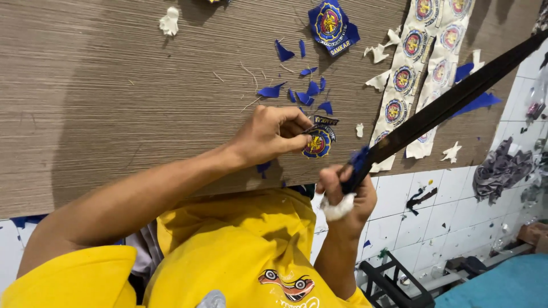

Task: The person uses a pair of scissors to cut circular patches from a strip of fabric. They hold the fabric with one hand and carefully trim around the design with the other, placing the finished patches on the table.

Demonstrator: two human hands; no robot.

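Note:
My left hand (pixel 269 136) pinches a round embroidered badge (pixel 317 142), blue with a yellow and red centre, and holds it against the brown wood-grain tabletop (pixel 114 102). Just below and right of the badge, my right hand (pixel 346 197) is closed around the blue end of a long black tool (pixel 445 105). A wad of white cloth (pixel 337 208) sits in the same fist. The tool's black length runs up to the right edge of the view. Its tip near the badge is hidden by my fingers.
Blue fabric scraps (pixel 308 90) and white trimmings (pixel 169 21) lie scattered on the table. Two white strips of uncut badges (pixel 419 63) lie at the upper right, with a cut-out blue badge (pixel 331 24) above. Beyond the table edge are a white tiled floor (pixel 411 217), grey cloth (pixel 499 168) and a black frame (pixel 394 282).

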